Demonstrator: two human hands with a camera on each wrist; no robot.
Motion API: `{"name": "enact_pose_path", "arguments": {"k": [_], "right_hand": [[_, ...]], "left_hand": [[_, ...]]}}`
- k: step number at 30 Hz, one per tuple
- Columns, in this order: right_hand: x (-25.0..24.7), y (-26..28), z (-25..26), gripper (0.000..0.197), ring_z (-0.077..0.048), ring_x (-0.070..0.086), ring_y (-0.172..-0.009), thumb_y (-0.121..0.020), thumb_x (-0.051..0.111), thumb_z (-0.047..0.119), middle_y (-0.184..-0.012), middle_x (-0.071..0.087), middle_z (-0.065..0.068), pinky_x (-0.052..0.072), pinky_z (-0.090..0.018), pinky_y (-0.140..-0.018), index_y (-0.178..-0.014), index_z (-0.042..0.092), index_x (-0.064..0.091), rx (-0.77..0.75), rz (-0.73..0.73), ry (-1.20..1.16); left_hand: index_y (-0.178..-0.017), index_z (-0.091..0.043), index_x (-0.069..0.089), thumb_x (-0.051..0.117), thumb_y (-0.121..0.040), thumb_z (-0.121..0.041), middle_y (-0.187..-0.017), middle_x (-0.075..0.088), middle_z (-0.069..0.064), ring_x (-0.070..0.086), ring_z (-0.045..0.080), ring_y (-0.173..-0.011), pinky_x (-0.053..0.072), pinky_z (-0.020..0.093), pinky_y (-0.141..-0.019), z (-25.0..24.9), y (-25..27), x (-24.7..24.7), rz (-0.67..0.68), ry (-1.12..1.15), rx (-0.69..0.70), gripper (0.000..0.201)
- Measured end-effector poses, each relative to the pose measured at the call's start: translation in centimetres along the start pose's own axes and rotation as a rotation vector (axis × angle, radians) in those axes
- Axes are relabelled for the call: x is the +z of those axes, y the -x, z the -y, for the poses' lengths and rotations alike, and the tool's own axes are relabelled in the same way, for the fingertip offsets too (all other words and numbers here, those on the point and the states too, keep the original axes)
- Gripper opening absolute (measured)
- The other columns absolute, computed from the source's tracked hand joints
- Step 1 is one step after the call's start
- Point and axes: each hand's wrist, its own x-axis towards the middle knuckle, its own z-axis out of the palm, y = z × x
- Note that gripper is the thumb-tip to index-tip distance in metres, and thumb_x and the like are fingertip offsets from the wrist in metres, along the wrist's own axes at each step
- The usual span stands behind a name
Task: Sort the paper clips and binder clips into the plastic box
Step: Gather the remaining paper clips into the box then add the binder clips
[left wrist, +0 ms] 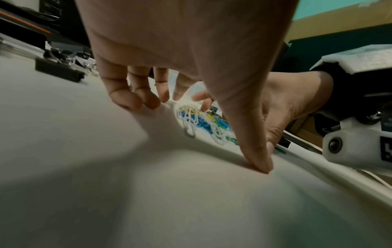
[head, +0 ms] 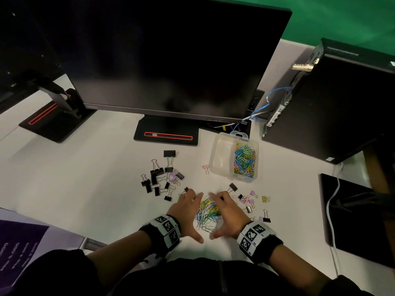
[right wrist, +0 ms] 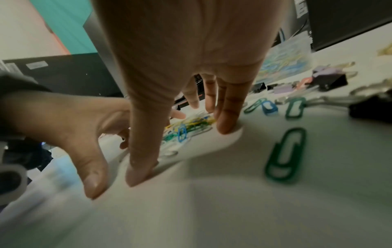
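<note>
A heap of coloured paper clips (head: pixel 208 212) lies on the white desk between my two hands. My left hand (head: pixel 187 212) stands on its left, fingers straight, tips touching the desk (left wrist: pixel 135 102). On the heap's right my right hand (head: pixel 227 214) mirrors it, fingers straight and tips on the desk (right wrist: pixel 227 120). Both hands cup the heap without gripping it. The clear plastic box (head: pixel 220 154) sits further back; its right compartment holds paper clips (head: pixel 244 160), its left is bare. Black binder clips (head: pixel 158 176) lie to the left, pastel and black ones (head: pixel 250 199) to the right.
A dark monitor (head: pixel 171 56) on its stand (head: pixel 166 134) fills the back. A black computer case (head: pixel 333 99) with cables stands at the right, a black mat (head: pixel 359 216) beside it. Loose green and blue paper clips (right wrist: pixel 285 152) lie right of my right hand.
</note>
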Motion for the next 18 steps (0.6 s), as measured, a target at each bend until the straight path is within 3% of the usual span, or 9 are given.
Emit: {"name": "enact_pose_path", "arguments": {"k": [4, 7, 9, 13, 18], "right_hand": [[0.2, -0.8, 0.1, 0.114, -0.016, 0.038, -0.114, -0.051, 0.087, 0.029, -0.123, 0.032, -0.006, 0.031, -0.022, -0.102, -0.143, 0.013, 0.021, 0.010, -0.042, -0.045], [0.3, -1.3, -0.1, 0.089, -0.010, 0.041, -0.100, -0.054, 0.086, 0.024, -0.107, 0.036, 0.000, 0.037, -0.021, -0.087, -0.132, 0.014, 0.043, 0.000, -0.109, -0.117], [0.4, -1.6, -0.3, 0.068, -0.009, 0.044, -0.090, -0.059, 0.084, 0.023, -0.099, 0.040, 0.002, 0.035, -0.017, -0.074, -0.121, 0.015, 0.056, -0.010, -0.139, -0.126], [0.6, -1.6, -0.2, 0.036, -0.004, 0.043, -0.072, -0.068, 0.078, 0.019, -0.088, 0.046, 0.001, 0.028, -0.006, -0.062, -0.101, 0.012, 0.065, -0.039, -0.155, -0.112], [0.2, -1.3, 0.4, 0.021, -0.024, 0.053, -0.090, -0.081, 0.065, 0.021, -0.090, 0.049, -0.004, 0.036, -0.028, -0.071, -0.099, 0.012, 0.063, 0.000, -0.127, 0.013]], "left_hand": [[-0.134, -0.015, 0.030, 0.081, -0.049, -0.055, -0.124, 0.033, 0.007, 0.039, 0.024, -0.112, 0.045, 0.041, -0.095, -0.2, -0.9, 0.4, -0.081, 0.089, 0.031, 0.106], [-0.124, -0.015, 0.043, 0.080, -0.059, -0.045, -0.117, 0.037, 0.008, 0.042, 0.022, -0.105, 0.042, 0.035, -0.093, 0.0, -1.2, 0.6, -0.109, 0.207, 0.043, 0.081], [-0.118, -0.014, 0.049, 0.077, -0.066, -0.038, -0.114, 0.040, 0.007, 0.042, 0.020, -0.101, 0.040, 0.031, -0.092, 0.2, -1.3, 0.8, -0.130, 0.261, 0.038, 0.063], [-0.108, -0.011, 0.055, 0.065, -0.081, -0.022, -0.100, 0.036, -0.001, 0.040, 0.013, -0.089, 0.032, 0.020, -0.078, 0.5, -0.9, 0.7, -0.175, 0.285, 0.035, 0.031], [-0.110, -0.008, 0.053, 0.047, -0.090, -0.007, -0.111, 0.046, 0.011, 0.048, 0.023, -0.089, 0.034, 0.022, -0.073, 0.2, -1.2, 0.6, -0.163, 0.135, 0.064, 0.021]]}}
